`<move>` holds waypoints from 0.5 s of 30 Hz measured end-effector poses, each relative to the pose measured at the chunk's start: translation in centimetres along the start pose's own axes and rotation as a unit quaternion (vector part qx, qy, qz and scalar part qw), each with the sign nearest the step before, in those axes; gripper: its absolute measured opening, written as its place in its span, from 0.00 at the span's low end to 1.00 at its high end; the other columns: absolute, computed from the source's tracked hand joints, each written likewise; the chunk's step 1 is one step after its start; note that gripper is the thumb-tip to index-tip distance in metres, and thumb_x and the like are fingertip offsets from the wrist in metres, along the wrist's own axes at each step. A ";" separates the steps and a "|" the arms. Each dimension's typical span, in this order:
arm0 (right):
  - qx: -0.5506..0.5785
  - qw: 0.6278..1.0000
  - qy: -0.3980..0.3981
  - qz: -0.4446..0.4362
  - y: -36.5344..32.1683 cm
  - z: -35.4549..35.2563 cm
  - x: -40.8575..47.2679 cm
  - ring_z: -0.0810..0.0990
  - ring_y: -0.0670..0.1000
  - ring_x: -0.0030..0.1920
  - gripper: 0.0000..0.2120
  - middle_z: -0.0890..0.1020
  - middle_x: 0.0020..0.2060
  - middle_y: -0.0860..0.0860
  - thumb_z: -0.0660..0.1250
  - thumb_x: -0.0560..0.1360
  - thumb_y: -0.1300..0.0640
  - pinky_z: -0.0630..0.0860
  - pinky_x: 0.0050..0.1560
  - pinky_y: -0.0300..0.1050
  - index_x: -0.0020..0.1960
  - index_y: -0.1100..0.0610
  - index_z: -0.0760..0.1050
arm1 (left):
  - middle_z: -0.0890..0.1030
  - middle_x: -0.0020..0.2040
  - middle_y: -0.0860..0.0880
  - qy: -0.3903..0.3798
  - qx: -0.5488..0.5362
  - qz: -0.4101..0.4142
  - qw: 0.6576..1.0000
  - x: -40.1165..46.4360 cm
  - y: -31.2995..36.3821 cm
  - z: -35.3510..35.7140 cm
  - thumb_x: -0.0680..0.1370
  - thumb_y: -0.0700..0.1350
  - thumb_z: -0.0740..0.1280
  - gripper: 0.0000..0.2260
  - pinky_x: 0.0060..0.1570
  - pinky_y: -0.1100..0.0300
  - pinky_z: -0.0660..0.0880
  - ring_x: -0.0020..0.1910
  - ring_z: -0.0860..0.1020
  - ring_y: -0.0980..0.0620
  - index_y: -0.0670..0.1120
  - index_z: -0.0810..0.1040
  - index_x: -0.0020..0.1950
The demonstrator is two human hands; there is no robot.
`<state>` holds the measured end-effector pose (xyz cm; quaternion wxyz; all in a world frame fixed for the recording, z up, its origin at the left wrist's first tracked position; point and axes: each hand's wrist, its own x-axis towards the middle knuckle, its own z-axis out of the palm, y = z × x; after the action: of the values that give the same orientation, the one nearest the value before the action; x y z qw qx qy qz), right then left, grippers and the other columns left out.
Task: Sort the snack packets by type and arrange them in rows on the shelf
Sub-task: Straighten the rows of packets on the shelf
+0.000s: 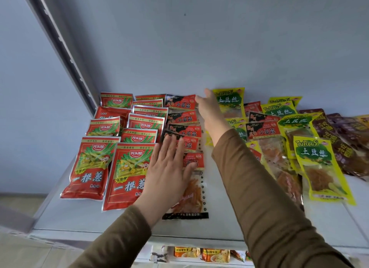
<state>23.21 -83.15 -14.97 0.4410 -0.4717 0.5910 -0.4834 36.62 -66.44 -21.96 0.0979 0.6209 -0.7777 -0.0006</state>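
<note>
Red snack packets (87,167) lie in two overlapping rows at the left of the white shelf (229,223). Beside them runs a row of black-and-red packets (182,118). My left hand (169,167) lies flat, fingers straight, on the nearest packets of that row. My right hand (209,109) reaches to the back of the shelf, fingers extended, touching the right edge of the farthest black-and-red packet (180,102). Yellow-green packets (317,157) lie jumbled to the right, with more black-and-red ones (263,130) mixed in.
Dark purple-brown packets (343,139) are heaped at the far right. A grey wall rises behind the shelf, and a metal upright (65,53) stands at the left. More packets (201,253) show on a lower shelf below the front edge.
</note>
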 end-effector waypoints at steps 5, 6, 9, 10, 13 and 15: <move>0.130 0.991 -0.009 -0.017 -2.0 -3.6 -5.8 0.71 0.45 0.69 0.23 0.72 0.73 0.48 0.60 0.82 0.62 0.68 0.57 0.37 0.77 0.55 0.67 | 0.46 0.84 0.47 0.011 0.005 0.020 1.000 -4.8 -1.3 -1.5 0.83 0.67 0.39 0.34 0.81 0.49 0.39 0.83 0.40 0.47 0.49 0.47 0.84; 0.169 0.985 -0.020 -0.011 -1.9 -3.7 -7.5 0.75 0.39 0.62 0.20 0.78 0.66 0.43 0.60 0.82 0.62 0.71 0.52 0.32 0.74 0.54 0.70 | 0.47 0.84 0.46 0.001 0.005 0.030 1.000 -5.4 -0.9 -1.4 0.83 0.67 0.40 0.34 0.80 0.47 0.41 0.83 0.42 0.45 0.50 0.49 0.84; 0.159 0.984 -0.079 -0.009 0.6 -3.1 -11.9 0.78 0.28 0.48 0.13 0.82 0.55 0.32 0.60 0.83 0.60 0.73 0.42 0.25 0.64 0.48 0.75 | 0.36 0.83 0.45 -0.055 0.029 0.028 0.998 -5.9 0.7 -0.2 0.77 0.72 0.33 0.37 0.79 0.44 0.34 0.81 0.32 0.42 0.56 0.37 0.83; 0.138 0.987 -0.089 -0.002 1.9 -2.9 -13.2 0.76 0.30 0.55 0.15 0.78 0.64 0.34 0.60 0.83 0.57 0.71 0.49 0.28 0.69 0.47 0.72 | 0.33 0.82 0.45 -0.069 0.042 0.016 0.997 -5.7 1.0 0.2 0.76 0.73 0.32 0.38 0.78 0.42 0.31 0.80 0.30 0.40 0.57 0.35 0.82; 0.037 0.996 -0.083 0.015 5.9 -2.8 -15.5 0.67 0.40 0.68 0.20 0.67 0.75 0.40 0.61 0.84 0.51 0.66 0.66 0.44 0.74 0.39 0.66 | 0.34 0.82 0.43 -0.070 0.046 -0.011 0.996 -4.9 1.6 0.8 0.75 0.73 0.33 0.39 0.77 0.41 0.30 0.81 0.34 0.37 0.56 0.37 0.83; -0.034 0.995 -0.086 0.023 7.3 -3.1 -16.1 0.67 0.43 0.70 0.20 0.67 0.75 0.42 0.60 0.84 0.52 0.66 0.73 0.52 0.75 0.40 0.65 | 0.33 0.82 0.42 -0.073 0.022 -0.020 0.997 -4.3 2.1 1.0 0.77 0.72 0.35 0.39 0.79 0.43 0.33 0.81 0.37 0.36 0.54 0.39 0.84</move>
<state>21.92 -66.20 -20.68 0.4850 -0.5124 0.5779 -0.4102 35.32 -61.95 -23.29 0.0268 0.6370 -0.7698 -0.0309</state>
